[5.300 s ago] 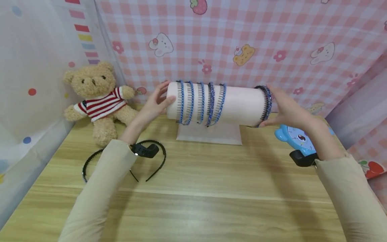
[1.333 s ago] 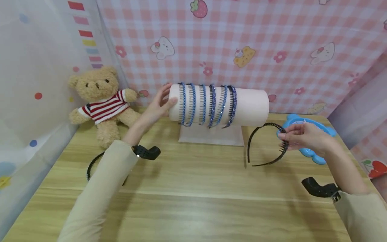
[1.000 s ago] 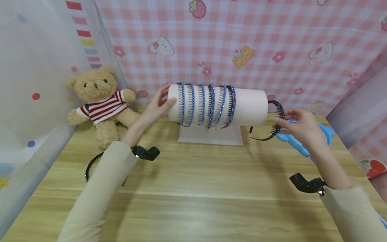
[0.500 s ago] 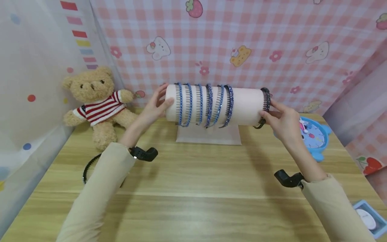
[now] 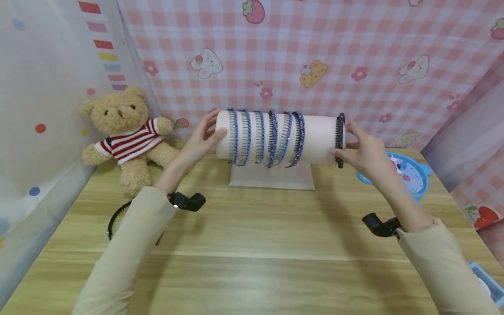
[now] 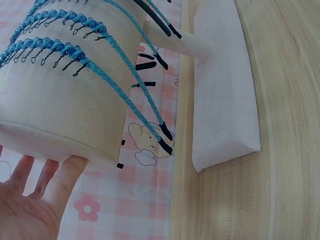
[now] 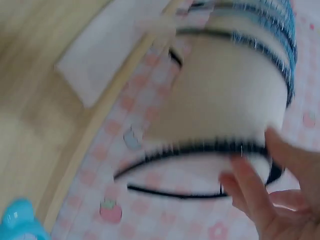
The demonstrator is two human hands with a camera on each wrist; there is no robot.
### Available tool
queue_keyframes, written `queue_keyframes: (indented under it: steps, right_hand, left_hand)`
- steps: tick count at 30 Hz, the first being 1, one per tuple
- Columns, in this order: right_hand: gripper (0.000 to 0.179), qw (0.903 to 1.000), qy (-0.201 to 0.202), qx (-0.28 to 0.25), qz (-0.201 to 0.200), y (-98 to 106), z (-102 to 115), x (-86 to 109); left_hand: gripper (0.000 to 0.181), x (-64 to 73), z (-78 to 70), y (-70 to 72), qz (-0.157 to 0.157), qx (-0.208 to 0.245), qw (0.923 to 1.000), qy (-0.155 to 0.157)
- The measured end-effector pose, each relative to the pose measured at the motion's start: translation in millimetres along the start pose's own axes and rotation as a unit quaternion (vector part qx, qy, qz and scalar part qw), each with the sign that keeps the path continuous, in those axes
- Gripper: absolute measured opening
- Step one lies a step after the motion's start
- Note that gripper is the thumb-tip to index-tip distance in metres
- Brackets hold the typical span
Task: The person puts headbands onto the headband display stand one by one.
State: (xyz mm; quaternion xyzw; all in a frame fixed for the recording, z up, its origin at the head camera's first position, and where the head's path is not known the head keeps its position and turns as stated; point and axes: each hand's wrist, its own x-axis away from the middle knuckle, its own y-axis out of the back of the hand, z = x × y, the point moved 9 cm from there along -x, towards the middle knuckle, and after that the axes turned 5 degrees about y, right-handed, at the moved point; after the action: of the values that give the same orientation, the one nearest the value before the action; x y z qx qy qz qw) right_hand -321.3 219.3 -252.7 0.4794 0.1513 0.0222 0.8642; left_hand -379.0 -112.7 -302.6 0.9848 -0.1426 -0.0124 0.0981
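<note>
A pale cylindrical headband stand point(image 5: 320, 131) on a white base point(image 5: 271, 177) carries several blue and purple-blue toothed headbands point(image 5: 246, 138) along its left and middle part. My left hand point(image 5: 198, 142) holds the left end of the roll, thumb in front and the other fingers at the far side. In the left wrist view its fingertips point(image 6: 72, 167) touch the roll's end rim. At the right end, my right hand point(image 5: 366, 151) grips a black toothed headband point(image 5: 340, 142), which sits over the end of the roll. In the right wrist view this headband's two tips point(image 7: 120, 175) show, blurred.
A teddy bear point(image 5: 122, 131) in a striped sweater sits at the back left. Another black headband point(image 5: 114, 218) lies partly behind my left sleeve. A blue clock point(image 5: 413, 175) lies beyond my right wrist, and a light-blue box point(image 5: 488, 284) is at the right edge.
The purple-blue headband has moved from the right end to the middle of the roll. My right hand has brought the black headband up from the table's right side onto the roll's end.
</note>
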Motion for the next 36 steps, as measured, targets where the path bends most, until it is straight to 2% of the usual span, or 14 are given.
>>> queue_keyframes:
  steps: [1, 3, 8, 12, 16, 18, 19, 24, 30, 36]
  right_hand:
    - [0.094, 0.9996, -0.009, -0.003, 0.027, 0, -5, -3.3]
    - [0.104, 0.9972, 0.005, -0.019, 0.072, 0, -12, -11.5]
    - [0.105, 0.9829, 0.092, -0.056, 0.149, -5, -18, -29.0]
    - [0.103, 0.9720, 0.075, -0.125, 0.184, -11, -28, -37.7]
    - [0.098, 0.9565, 0.058, -0.207, 0.197, -16, -34, -45.3]
    - [0.097, 0.9534, 0.052, -0.220, 0.199, -18, -36, -47.6]
    - [0.096, 0.9538, 0.052, -0.219, 0.198, -18, -37, -48.5]
    - [0.098, 0.9684, 0.064, -0.155, 0.184, -19, -33, -52.3]
    - [0.100, 0.9801, 0.093, -0.072, 0.160, -22, -12, -58.8]
    - [0.104, 0.9809, 0.119, 0.000, 0.154, -24, 8, -64.2]
  left_hand:
    - [0.061, 0.2, -0.3, -0.2, 0.001, 0.002, 1.0000, 0.000]
    - [0.061, 0.9, -1.2, -0.6, 0.004, 0.004, 1.0000, 0.000]
    - [0.060, 6.9, -7.3, -4.4, 0.011, 0.006, 0.9999, 0.007]
    - [0.059, 13.3, -14.2, -7.2, 0.011, 0.009, 0.9998, 0.012]
    - [0.060, 14.3, -15.7, -6.4, 0.006, 0.012, 0.9999, 0.009]
    - [0.060, 12.9, -14.2, -6.1, 0.008, 0.011, 0.9999, 0.008]
    - [0.060, 11.7, -12.9, -5.7, 0.009, 0.011, 0.9999, 0.007]
    - [0.061, 2.5, -3.6, -3.2, 0.005, 0.009, 0.9999, -0.002]
    - [0.064, 0.8, 1.0, -1.0, 0.004, 0.004, 1.0000, -0.007]
    - [0.065, -0.3, 1.5, -0.4, 0.001, -0.002, 1.0000, -0.006]
